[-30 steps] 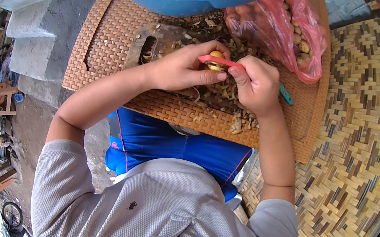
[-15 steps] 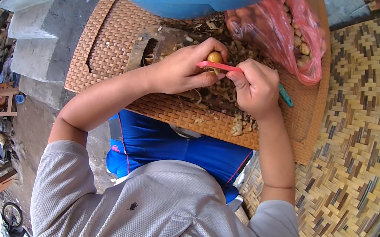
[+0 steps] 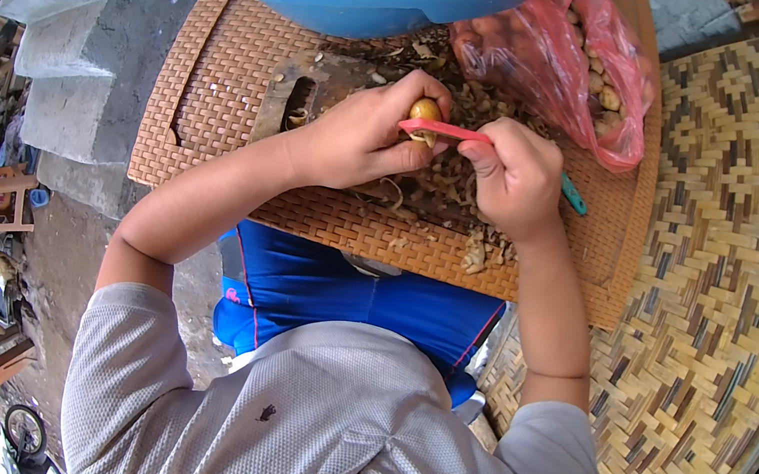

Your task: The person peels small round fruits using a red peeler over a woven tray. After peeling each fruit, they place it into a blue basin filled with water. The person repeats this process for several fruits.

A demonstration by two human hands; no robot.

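Observation:
My left hand [image 3: 381, 126] is closed around a small yellowish potato [image 3: 425, 109], held above the peel scraps. My right hand [image 3: 520, 176] grips a red peeler [image 3: 459, 133], whose head lies against the potato's near side. A bit of pale peel [image 3: 425, 139] shows just below the peeler head. Under both hands is a wooden cutting board [image 3: 272, 107] with a slot at its left end, strewn with brown peelings [image 3: 444, 186]. Beside my right hand a teal handle [image 3: 573, 194] sticks out; its other end is hidden.
A blue basin [image 3: 338, 11] of murky water with potatoes stands at the far side of the woven table [image 3: 192, 92]. A red plastic bag [image 3: 540, 73] of small potatoes lies at the far right. Right of the table is a woven bamboo surface [image 3: 732, 198]; concrete steps [image 3: 72, 81] lie left.
The peeler and my right hand have shifted slightly to the right across the potato. My left hand and the potato have moved slightly up and left.

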